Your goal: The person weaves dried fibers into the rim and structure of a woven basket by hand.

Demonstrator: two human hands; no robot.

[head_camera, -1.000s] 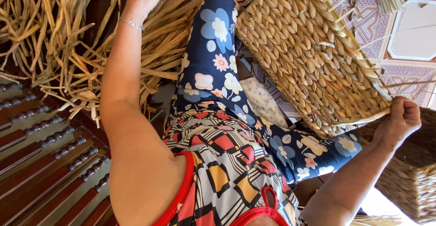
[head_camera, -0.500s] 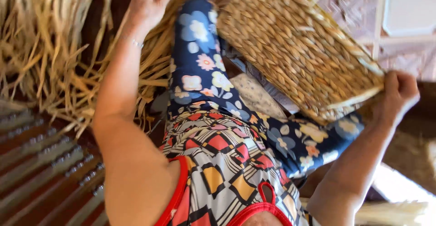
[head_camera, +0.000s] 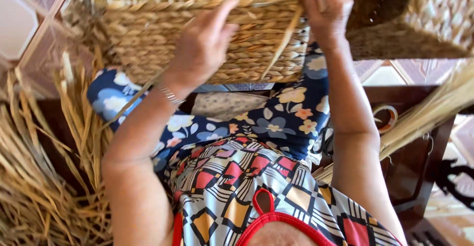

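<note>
A woven straw basket (head_camera: 148, 43) rests across my knees, its plaited wall facing me. My left hand (head_camera: 202, 48) lies flat against that wall near the middle, fingers spread toward the rim. My right hand (head_camera: 328, 11) is closed over the basket's upper right corner and pinches a loose straw strand (head_camera: 281, 43) that hangs down across the weave. A thin bracelet (head_camera: 169, 94) sits on my left wrist.
A heap of dried straw (head_camera: 44, 177) lies at the left beside my leg. Another woven basket (head_camera: 419, 23) stands at the upper right. A bundle of straw (head_camera: 429, 112) leans over dark wooden furniture (head_camera: 410, 177) at the right. Tiled floor shows at the corners.
The view swung round. My left hand came off the straw heap onto the basket's wall. My right hand shifted from the basket's lower edge to its top corner, and the basket now faces me.
</note>
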